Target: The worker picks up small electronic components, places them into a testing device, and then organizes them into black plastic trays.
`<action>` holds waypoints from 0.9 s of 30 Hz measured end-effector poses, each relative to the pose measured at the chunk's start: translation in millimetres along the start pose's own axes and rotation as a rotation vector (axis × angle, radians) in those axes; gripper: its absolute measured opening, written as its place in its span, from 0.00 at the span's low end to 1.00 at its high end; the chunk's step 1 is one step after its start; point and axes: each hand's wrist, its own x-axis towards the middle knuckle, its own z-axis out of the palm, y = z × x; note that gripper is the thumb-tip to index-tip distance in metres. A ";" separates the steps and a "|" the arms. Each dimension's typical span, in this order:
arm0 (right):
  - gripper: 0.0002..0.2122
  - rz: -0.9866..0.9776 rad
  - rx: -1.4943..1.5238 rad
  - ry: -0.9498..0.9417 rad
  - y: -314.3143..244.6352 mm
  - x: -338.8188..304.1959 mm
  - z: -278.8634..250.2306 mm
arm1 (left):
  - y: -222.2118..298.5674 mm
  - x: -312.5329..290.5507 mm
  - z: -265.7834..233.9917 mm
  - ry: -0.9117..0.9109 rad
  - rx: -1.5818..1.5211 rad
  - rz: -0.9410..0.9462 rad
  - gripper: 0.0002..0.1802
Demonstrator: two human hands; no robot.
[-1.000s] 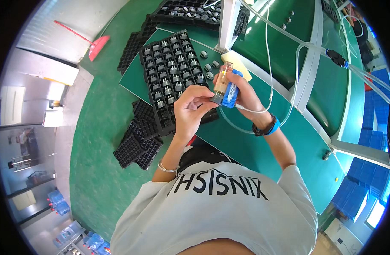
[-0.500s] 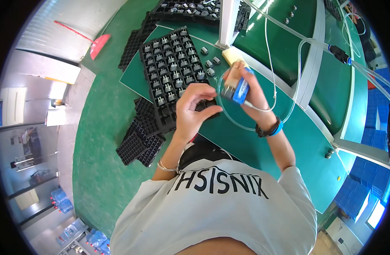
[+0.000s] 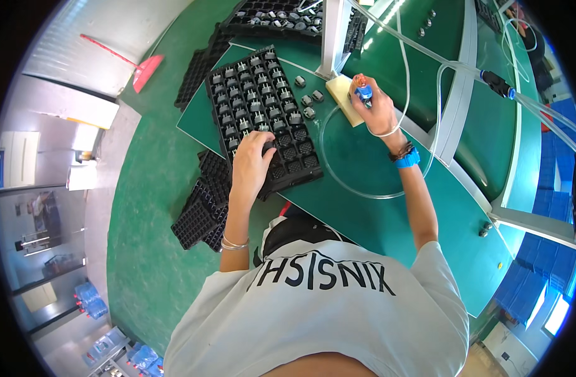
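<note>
My left hand (image 3: 251,164) is over the lower part of a black compartment tray (image 3: 298,179), its fingers curled round a small black part (image 3: 268,146) that they mostly hide. Many cells of this tray hold small black pieces with metal prongs (image 3: 252,95); the cells at its near right end show only their patterned bottoms. My right hand (image 3: 377,110) grips a small blue hand tool (image 3: 364,92) with an orange tip, above a pale yellow block (image 3: 342,99). A white cord crosses the right wrist. Several loose small parts (image 3: 308,100) lie between tray and block.
A clear tube (image 3: 357,188) loops over the green tabletop (image 3: 438,232). A white post (image 3: 334,38) rises at the back, beside another black tray with metallic parts (image 3: 288,24). Stacked black trays (image 3: 197,220) lie left of the table, low down. A red dustpan (image 3: 148,72) stands farther left.
My left hand has moved left and down onto the tray. My right hand has carried the blue tool away from it, up over the yellow block, and turned it.
</note>
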 end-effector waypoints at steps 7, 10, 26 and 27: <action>0.19 0.006 -0.094 -0.017 -2.5 0.9 -2.6 | -2.9 0.8 -3.1 0.006 0.092 -0.015 0.11; 0.18 -0.015 -0.100 0.013 -1.6 0.1 -0.7 | -3.5 2.1 1.9 0.012 0.111 -0.025 0.09; 0.17 0.097 -0.123 -0.002 0.6 -5.9 6.0 | 3.6 -7.2 -1.7 0.058 -0.089 -0.150 0.08; 0.17 0.094 -0.124 0.004 -0.6 -5.7 4.4 | 6.0 -7.1 -3.0 0.061 -0.088 -0.144 0.08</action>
